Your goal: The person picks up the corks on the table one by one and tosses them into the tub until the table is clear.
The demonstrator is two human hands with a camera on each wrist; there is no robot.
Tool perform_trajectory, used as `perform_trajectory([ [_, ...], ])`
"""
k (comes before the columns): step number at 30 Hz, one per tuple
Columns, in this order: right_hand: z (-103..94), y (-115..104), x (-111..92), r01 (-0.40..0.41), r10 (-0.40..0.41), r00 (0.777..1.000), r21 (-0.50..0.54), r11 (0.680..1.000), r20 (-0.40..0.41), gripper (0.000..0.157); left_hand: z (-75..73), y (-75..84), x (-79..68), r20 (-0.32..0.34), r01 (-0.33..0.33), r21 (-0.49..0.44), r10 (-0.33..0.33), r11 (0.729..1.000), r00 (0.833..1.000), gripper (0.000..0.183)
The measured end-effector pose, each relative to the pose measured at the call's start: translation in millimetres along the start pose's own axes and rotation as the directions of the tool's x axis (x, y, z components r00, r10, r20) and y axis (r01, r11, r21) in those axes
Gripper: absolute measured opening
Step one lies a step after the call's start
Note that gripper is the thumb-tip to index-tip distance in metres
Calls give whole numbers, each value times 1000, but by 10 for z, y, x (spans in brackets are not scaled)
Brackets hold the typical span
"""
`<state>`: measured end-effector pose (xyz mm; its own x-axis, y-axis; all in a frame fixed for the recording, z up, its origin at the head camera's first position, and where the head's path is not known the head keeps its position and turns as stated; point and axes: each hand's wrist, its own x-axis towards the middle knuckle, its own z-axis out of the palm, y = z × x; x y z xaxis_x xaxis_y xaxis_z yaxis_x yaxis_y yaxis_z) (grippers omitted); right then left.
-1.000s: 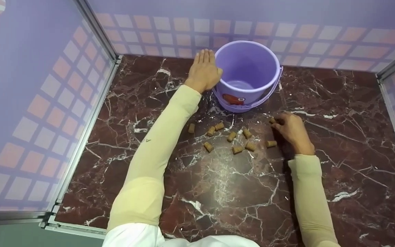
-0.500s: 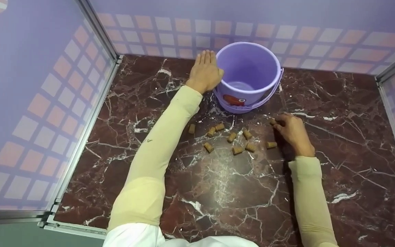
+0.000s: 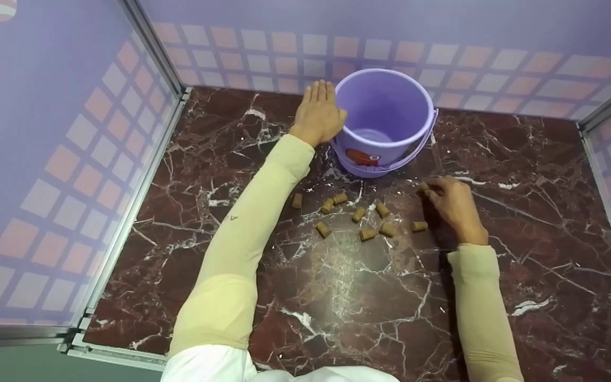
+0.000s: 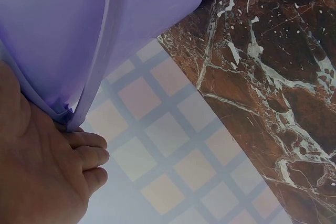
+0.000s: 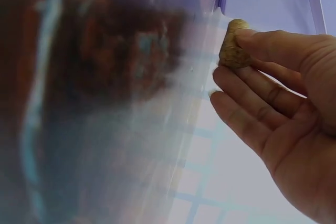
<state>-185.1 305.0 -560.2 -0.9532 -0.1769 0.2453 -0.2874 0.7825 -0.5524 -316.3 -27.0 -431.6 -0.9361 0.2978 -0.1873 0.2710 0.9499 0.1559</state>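
Observation:
A purple bucket [image 3: 382, 114] stands upright at the back of the marbled table, its inside visible from above. My left hand [image 3: 317, 115] rests at the bucket's left rim with straight fingers, the thumb overlapping the rim. In the left wrist view, that hand [image 4: 44, 166] lies beside the handle's joint. Right of the bucket's front, my right hand [image 3: 451, 200] pinches a small brown cork [image 5: 234, 45] between thumb and fingers, close over the table. Several more corks lie scattered before the bucket, including a cork [image 3: 419, 226] near my right hand and a cork [image 3: 323, 229] farther left.
Purple panels with pink and white squares enclose the table, with a back wall [image 3: 263, 58] close behind the bucket and a left wall [image 3: 67, 201]. The bucket's handle [image 3: 414, 154] hangs down across its front. One cork [image 3: 297, 200] lies right beside the left sleeve [image 3: 242, 239].

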Motion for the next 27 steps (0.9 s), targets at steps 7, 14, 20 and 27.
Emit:
perform_trajectory([
  [7, -133, -41, 75, 23, -20, 996, 31, 999, -87, 17, -4, -6, 34, 6, 6, 1, -6, 1000, 1000, 73],
  [14, -242, -92, 126, 37, -32, 987, 32, 999, -156, 18, 18, 6, 39, -3, 13, -17, -13, 1000, 1000, 73],
  [20, -307, -115, 155, 34, -28, 979, 25, 999, -201, 20, 12, 19, 59, -4, 5, -11, -6, 1000, 1000, 73],
  [27, -344, -153, 213, 59, -50, 972, 34, 998, -228, 20, 14, 8, 61, -1, 10, -20, -10, 1000, 1000, 73],
])
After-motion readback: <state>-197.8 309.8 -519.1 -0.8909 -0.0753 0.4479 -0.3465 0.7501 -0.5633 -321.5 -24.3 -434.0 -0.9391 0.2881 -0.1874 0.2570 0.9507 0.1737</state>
